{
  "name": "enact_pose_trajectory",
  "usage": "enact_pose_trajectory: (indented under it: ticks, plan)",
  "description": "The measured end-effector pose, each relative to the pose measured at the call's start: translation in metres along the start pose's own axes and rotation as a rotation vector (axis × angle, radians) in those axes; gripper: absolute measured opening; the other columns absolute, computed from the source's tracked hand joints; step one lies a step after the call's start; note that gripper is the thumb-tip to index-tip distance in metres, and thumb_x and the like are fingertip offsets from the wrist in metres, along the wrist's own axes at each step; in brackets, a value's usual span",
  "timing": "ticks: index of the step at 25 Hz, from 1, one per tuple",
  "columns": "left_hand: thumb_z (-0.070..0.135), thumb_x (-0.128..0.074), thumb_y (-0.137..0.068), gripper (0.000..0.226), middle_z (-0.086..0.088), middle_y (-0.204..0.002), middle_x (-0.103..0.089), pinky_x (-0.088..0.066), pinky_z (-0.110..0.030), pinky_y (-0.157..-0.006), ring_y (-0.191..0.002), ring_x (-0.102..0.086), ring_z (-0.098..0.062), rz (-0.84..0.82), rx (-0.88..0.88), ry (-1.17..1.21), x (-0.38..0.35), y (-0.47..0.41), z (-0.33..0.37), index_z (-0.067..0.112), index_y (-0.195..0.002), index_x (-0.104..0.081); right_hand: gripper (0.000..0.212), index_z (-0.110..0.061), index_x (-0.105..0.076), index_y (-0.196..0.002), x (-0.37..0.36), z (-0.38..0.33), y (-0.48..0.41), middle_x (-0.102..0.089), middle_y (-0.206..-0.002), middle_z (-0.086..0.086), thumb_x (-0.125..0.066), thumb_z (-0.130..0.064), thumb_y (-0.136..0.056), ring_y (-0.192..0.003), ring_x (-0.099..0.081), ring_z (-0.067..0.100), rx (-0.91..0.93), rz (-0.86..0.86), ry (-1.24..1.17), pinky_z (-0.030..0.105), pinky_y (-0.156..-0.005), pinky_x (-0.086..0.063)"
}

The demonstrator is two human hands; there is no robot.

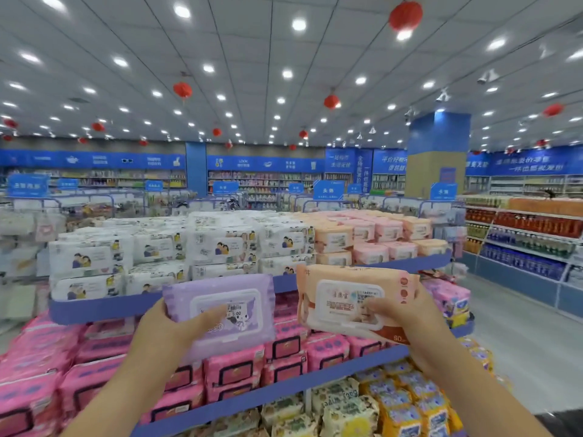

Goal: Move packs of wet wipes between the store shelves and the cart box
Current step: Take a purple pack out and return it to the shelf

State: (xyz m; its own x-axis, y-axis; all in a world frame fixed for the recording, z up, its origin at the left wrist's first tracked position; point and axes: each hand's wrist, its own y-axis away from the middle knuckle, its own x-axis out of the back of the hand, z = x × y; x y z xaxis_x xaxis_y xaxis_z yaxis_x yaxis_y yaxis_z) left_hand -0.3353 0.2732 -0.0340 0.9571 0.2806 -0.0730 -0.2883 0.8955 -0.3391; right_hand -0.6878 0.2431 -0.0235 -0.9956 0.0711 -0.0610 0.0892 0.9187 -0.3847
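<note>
Purple pack (220, 310) gripped by left hand (167, 326), orange pack (350, 298) by right hand (407, 316), thumbs across the fronts; packs judged soft, light, slick-filmed, best taken at one end

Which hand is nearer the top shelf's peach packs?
Right. The right hand, gripping a peach pack, is below the shelved packs; the left hand, gripping a purple pack, is further left.

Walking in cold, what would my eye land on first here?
Two wet-wipe packs held up front and centre: a purple pack in the left hand and an orange pack in the right hand. Behind them, blue shelves are crammed with white packs on top and pink packs below. Red lanterns hang from the ceiling.
</note>
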Motion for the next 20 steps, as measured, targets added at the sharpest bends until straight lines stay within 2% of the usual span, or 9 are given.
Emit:
enact_pose_trajectory:
  ticks: [2,7,9,11,12,14,15,17,20]
  plan:
    - [0.019,-0.089,-0.071,0.037,0.008,-0.094,-0.077,-0.048,-0.026,-0.069,-0.089,-0.07,-0.01,-0.036,-0.003,0.009,-0.038,-0.022,-0.007,0.022,-0.103,-0.07,0.082,-0.011,-0.062,-0.115,0.029,0.007,-0.025,-0.076,-0.102,0.013,-0.098,-0.022,-0.042,-0.089,-0.075,0.033,0.001,0.02,-0.006,0.052,-0.081,-0.06]
    - [0.022,-0.089,-0.071,0.036,0.008,-0.087,-0.08,-0.048,-0.026,-0.068,-0.09,-0.072,-0.013,-0.141,-0.026,0.054,-0.142,-0.093,-0.035,0.022,-0.103,-0.073,0.099,-0.013,-0.061,-0.116,0.101,0.035,-0.092,-0.076,-0.106,0.014,-0.1,-0.038,-0.029,-0.094,-0.074,0.036,-0.002,0.123,0.038,0.059,-0.087,-0.056]
    - [0.028,-0.091,-0.068,0.039,0.006,-0.096,-0.078,-0.047,-0.027,-0.07,-0.094,-0.07,-0.015,-0.204,-0.026,0.089,-0.186,-0.128,-0.048,0.025,-0.102,-0.072,0.095,-0.014,-0.061,-0.116,0.129,0.041,-0.12,-0.076,-0.104,0.014,-0.098,-0.035,-0.031,-0.093,-0.074,0.036,0.009,0.185,0.086,0.059,-0.087,-0.057]
    - [0.037,-0.096,-0.059,0.039,0.006,-0.091,-0.078,-0.047,-0.028,-0.07,-0.087,-0.071,-0.018,-0.263,-0.039,0.123,-0.235,-0.164,-0.058,0.025,-0.09,-0.075,0.088,-0.013,-0.061,-0.114,0.158,0.046,-0.151,-0.076,-0.102,0.014,-0.094,-0.03,-0.034,-0.091,-0.075,0.035,0.029,0.225,0.113,0.058,-0.085,-0.058]
    - [0.037,-0.097,-0.058,0.037,0.009,-0.083,-0.078,-0.047,-0.029,-0.069,-0.081,-0.071,-0.015,-0.286,-0.049,0.135,-0.257,-0.18,-0.06,0.023,-0.085,-0.075,0.09,-0.012,-0.06,-0.113,0.172,0.048,-0.167,-0.076,-0.101,0.015,-0.095,-0.03,-0.032,-0.09,-0.075,0.036,0.028,0.253,0.132,0.058,-0.084,-0.058]
    - [0.022,-0.09,-0.069,0.026,0.022,-0.067,-0.074,-0.045,-0.029,-0.066,-0.064,-0.069,0.003,-0.329,-0.069,0.171,-0.303,-0.209,-0.062,0.023,-0.083,-0.069,0.096,-0.01,-0.06,-0.113,0.201,0.054,-0.201,-0.076,-0.101,0.016,-0.098,-0.032,-0.028,-0.09,-0.074,0.037,0.033,0.3,0.171,0.06,-0.083,-0.058]
    - [0.017,-0.086,-0.073,0.024,0.026,-0.065,-0.072,-0.045,-0.029,-0.067,-0.06,-0.068,0.007,-0.351,-0.076,0.182,-0.325,-0.225,-0.066,0.024,-0.085,-0.067,0.098,-0.009,-0.06,-0.113,0.216,0.058,-0.219,-0.075,-0.101,0.017,-0.098,-0.033,-0.026,-0.09,-0.074,0.037,0.035,0.319,0.178,0.061,-0.083,-0.058]
    - [0.018,-0.085,-0.075,0.024,0.021,-0.074,-0.076,-0.049,-0.029,-0.068,-0.065,-0.071,0.004,-0.393,-0.072,0.182,-0.365,-0.251,-0.073,0.025,-0.091,-0.07,0.106,-0.01,-0.058,-0.115,0.245,0.067,-0.252,-0.075,-0.102,0.017,-0.1,-0.039,-0.022,-0.09,-0.074,0.038,0.024,0.353,0.178,0.061,-0.083,-0.058]
    - [0.023,-0.087,-0.072,0.026,0.008,-0.083,-0.08,-0.053,-0.023,-0.06,-0.075,-0.076,-0.015,-0.445,-0.074,0.153,-0.427,-0.284,-0.088,0.021,-0.095,-0.075,0.111,-0.011,-0.057,-0.119,0.287,0.082,-0.297,-0.074,-0.106,0.016,-0.1,-0.045,-0.023,-0.094,-0.074,0.037,0.029,0.359,0.169,0.06,-0.085,-0.058]
